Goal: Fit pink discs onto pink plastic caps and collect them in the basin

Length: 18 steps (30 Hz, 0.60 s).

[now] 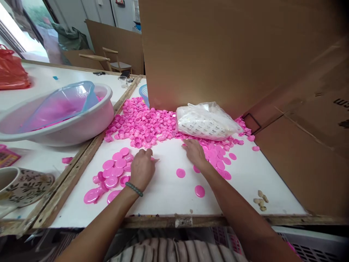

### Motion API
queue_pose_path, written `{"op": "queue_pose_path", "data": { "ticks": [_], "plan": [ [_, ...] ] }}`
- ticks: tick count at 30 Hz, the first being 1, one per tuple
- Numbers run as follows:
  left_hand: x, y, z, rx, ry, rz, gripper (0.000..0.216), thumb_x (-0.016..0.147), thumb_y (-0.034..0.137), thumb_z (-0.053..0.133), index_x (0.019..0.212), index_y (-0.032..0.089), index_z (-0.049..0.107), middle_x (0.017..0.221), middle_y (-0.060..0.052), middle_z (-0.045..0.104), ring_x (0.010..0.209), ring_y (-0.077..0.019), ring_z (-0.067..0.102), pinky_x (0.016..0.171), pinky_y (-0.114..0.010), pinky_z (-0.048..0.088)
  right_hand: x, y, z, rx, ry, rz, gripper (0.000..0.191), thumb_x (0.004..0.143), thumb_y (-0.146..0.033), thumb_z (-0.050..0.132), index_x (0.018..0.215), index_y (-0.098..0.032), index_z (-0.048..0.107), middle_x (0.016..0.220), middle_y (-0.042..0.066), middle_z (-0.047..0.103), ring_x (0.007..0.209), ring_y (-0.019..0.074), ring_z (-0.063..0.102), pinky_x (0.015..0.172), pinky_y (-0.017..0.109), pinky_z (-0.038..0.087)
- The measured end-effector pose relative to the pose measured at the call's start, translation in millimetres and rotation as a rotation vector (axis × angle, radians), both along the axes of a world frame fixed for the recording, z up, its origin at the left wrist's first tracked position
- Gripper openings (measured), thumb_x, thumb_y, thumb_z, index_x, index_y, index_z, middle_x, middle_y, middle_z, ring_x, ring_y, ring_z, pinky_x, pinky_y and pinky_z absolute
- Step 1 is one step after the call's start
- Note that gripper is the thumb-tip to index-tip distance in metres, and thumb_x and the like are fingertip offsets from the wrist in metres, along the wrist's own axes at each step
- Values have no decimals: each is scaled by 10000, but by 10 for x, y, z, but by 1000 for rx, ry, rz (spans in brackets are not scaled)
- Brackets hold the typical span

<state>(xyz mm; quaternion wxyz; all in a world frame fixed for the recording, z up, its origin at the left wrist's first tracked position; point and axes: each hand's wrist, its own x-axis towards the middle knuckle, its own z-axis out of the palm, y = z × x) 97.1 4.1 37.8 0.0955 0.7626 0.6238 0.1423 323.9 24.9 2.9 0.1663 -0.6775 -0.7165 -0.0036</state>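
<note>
My left hand (141, 168) rests on the white table (169, 196), fingers curled in a pinch on a small pink cap, beside a cluster of flat pink discs (114, 171). My right hand (194, 152) lies flat with fingers stretched toward the big heap of small pink caps (141, 125), touching caps at its edge. Loose pink discs (180, 173) lie between and beside the hands. A clear plastic bag of white pieces (205, 122) sits on the heap just beyond my right hand.
A pink basin (81, 123) holding a blue scoop (68, 102) stands on the left table. A patterned mug (21, 185) sits at near left. Cardboard walls (218, 54) close the back and right. A few peanut shells (261, 200) lie at the near right.
</note>
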Motion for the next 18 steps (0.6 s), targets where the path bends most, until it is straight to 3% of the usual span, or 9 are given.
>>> {"op": "queue_pose_path", "data": {
  "ticks": [5,7,11,15,18],
  "plan": [
    [425,-170,-140,-44,-106,-399,199,798,331,542,922,175,550,915,-57,537,858,-185,526,715,-268,417,-76,68,-73,-161,79,47,230,869,-244,441,807,-179,653,843,52,599,770,148,519,633,240,361],
    [563,-176,-264,-106,-108,-474,181,781,319,565,898,182,552,909,-47,533,847,-181,527,694,-263,417,-118,1,-67,-206,179,37,244,858,-273,455,737,-177,644,804,33,602,713,127,521,612,225,355],
    [631,-125,-427,-167,-134,-425,110,781,228,550,882,185,538,876,-31,524,765,-163,535,639,-258,409,-75,-202,37,-290,321,50,356,861,-354,426,617,-166,605,632,10,572,606,123,505,555,227,357],
    [530,-123,-448,-155,-230,-342,181,783,244,546,953,183,530,918,-41,529,771,-169,541,661,-278,420,18,-412,85,-95,369,72,188,829,-328,502,830,-183,622,824,32,589,684,132,527,597,249,409],
    [484,-161,-454,-138,-318,-365,310,767,293,578,1050,192,503,994,-49,536,806,-171,546,705,-294,434,15,-489,24,-100,295,204,103,818,-229,526,865,-184,606,875,38,561,707,129,524,573,244,417]
  ]
}}
